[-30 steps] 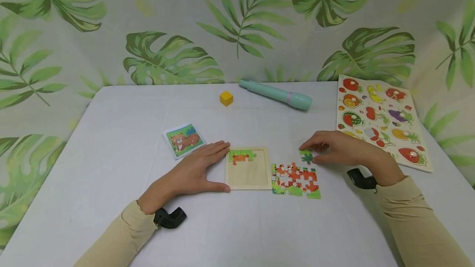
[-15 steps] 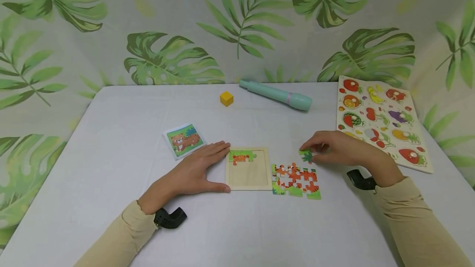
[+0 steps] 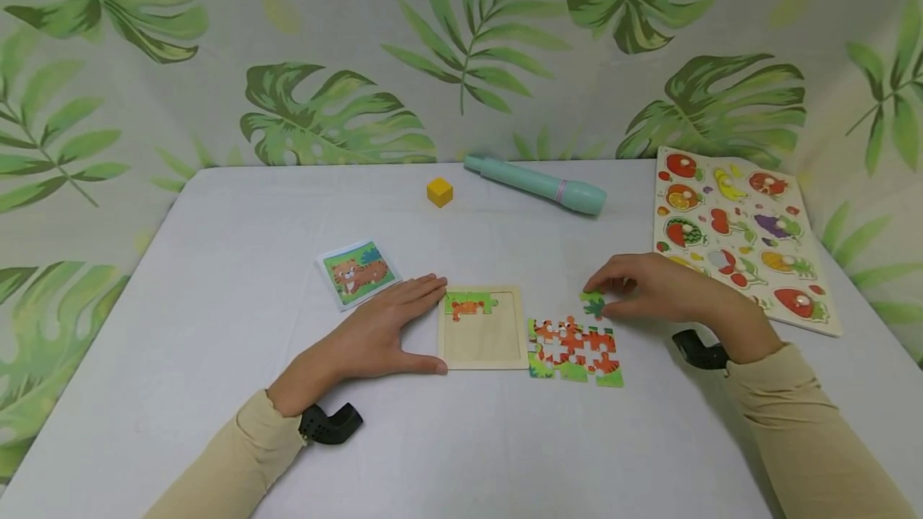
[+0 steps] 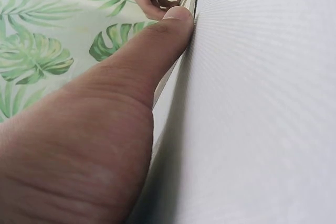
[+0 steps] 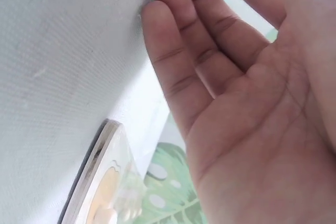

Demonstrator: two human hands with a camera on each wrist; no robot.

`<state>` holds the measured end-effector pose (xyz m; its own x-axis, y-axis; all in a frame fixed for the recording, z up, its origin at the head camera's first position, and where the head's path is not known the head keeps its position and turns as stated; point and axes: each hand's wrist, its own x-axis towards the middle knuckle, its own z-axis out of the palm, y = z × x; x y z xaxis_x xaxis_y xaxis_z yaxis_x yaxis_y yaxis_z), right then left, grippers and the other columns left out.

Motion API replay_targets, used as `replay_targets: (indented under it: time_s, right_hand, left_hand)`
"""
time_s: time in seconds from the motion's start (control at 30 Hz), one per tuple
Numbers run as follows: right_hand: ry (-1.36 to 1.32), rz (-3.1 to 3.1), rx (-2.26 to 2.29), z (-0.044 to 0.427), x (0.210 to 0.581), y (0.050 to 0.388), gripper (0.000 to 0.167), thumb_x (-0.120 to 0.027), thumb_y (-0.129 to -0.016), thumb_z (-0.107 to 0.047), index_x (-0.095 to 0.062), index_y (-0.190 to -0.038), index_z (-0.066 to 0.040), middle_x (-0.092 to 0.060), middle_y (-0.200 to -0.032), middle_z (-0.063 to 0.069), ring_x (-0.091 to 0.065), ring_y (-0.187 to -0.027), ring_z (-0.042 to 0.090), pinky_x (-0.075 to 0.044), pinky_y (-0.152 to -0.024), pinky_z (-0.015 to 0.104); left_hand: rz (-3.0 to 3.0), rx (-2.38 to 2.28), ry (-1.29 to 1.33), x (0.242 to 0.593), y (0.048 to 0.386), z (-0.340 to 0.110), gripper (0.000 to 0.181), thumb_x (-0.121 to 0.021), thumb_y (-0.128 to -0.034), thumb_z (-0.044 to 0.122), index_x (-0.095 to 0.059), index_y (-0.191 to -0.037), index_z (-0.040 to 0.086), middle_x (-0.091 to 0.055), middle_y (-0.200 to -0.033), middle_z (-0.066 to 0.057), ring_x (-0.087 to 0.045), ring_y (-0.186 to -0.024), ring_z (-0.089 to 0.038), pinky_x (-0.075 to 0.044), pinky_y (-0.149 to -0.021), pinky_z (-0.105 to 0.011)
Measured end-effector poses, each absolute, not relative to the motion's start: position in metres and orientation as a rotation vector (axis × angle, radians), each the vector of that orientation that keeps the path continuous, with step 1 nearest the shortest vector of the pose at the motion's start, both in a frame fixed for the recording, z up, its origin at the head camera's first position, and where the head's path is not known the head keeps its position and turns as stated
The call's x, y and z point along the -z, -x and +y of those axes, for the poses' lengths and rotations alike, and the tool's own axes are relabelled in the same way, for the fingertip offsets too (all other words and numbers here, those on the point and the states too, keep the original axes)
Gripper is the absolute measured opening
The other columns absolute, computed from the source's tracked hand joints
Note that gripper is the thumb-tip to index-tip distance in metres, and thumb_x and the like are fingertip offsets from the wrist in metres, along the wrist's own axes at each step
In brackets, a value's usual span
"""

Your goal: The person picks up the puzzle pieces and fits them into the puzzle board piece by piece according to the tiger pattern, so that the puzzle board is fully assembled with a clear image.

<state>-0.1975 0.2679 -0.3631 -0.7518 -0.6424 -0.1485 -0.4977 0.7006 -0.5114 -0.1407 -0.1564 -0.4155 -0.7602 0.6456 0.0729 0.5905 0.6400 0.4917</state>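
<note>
My left hand lies along the left side of a square wooden puzzle tray, fingertips at its upper corner and thumb at its lower one. Joined green-and-orange jigsaw pieces fill the tray's upper left. To the right, my right hand pinches a green puzzle piece with a dark leaf between thumb and fingers, at the table surface. Just below that piece lies a cluster of orange-and-green jigsaw pieces, beside the tray. In the right wrist view the curved fingers show, but the piece is hidden.
A tiger picture card lies beyond my left hand. Farther back are a yellow cube and a mint-green microphone-shaped stick. A fruit peg board lies at the right, close behind my right hand. Leaf-patterned cloth hangs behind the table.
My right hand and the leaf piece have shifted very slightly left. The left hand, the tray and the pieces in it have stayed put.
</note>
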Motion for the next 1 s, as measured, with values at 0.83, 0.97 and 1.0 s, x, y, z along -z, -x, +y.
replay_targets:
  time_s: [0.83, 0.97, 1.0]
  right_hand:
    - [0.956, 2.68, 0.632, 0.2622, 0.3597, 0.1947, 0.029, -0.083, -0.089, -0.016, -0.077, -0.117, -0.022, -0.071, -0.108, -0.013, -0.064, -0.093, 0.009, -0.058, -0.084, 0.03]
    - [0.978, 2.692, 0.64, 0.2595, 0.3587, 0.1944, 0.031, -0.082, -0.088, -0.013, -0.077, -0.117, -0.021, -0.071, -0.106, -0.013, -0.064, -0.092, 0.008, -0.058, -0.083, 0.03]
    - [0.988, 2.695, 0.644, 0.2584, 0.3584, 0.1945, 0.031, -0.082, -0.088, -0.013, -0.077, -0.117, -0.021, -0.07, -0.106, -0.013, -0.065, -0.092, 0.008, -0.058, -0.082, 0.031]
  left_hand:
    - [2.742, -0.761, -1.037, 0.4152, 0.141, -0.1564, 0.107, -0.079, -0.08, 0.066, -0.036, -0.161, 0.011, -0.032, -0.168, 0.002, -0.024, -0.157, -0.019, -0.025, -0.127, -0.046]
    - [2.745, -0.76, -1.033, 0.4153, 0.1405, -0.1566, 0.107, -0.079, -0.08, 0.067, -0.037, -0.161, 0.011, -0.032, -0.168, 0.002, -0.025, -0.157, -0.019, -0.025, -0.127, -0.046]
    - [2.745, -0.759, -1.032, 0.4153, 0.1401, -0.1569, 0.107, -0.079, -0.08, 0.067, -0.037, -0.161, 0.011, -0.032, -0.168, 0.002, -0.025, -0.157, -0.019, -0.025, -0.127, -0.047]
